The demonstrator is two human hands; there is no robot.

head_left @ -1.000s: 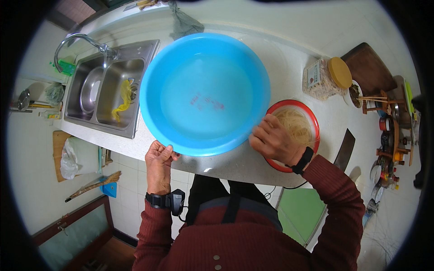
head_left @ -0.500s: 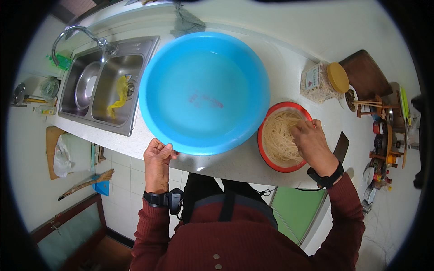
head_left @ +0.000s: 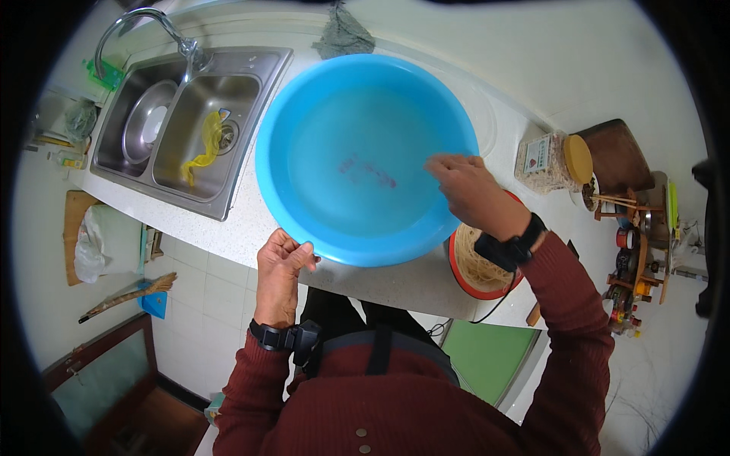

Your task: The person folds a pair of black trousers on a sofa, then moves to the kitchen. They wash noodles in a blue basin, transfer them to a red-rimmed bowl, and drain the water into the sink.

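While I am watching from above through the head camera, the left hand (head_left: 283,262) is curling its fingers over the near rim of a large blue basin (head_left: 365,156), gripping it where it sits on the pale countertop (head_left: 251,220). The right hand (head_left: 468,186) is hovering over the basin's right side, fingers drawn together and pointing down; I cannot tell whether they are pinching anything. Just beside the basin, under that wrist, a red-rimmed bowl of pale noodle-like strands (head_left: 483,266) is resting at the counter's edge. To the left, a double steel sink (head_left: 182,125) is holding a yellow cloth. A lidded jar (head_left: 551,159) is standing to the right. To do this well, I am judging the left grip should steady the rim while the right works low inside, clear of the bowl so near the edge.
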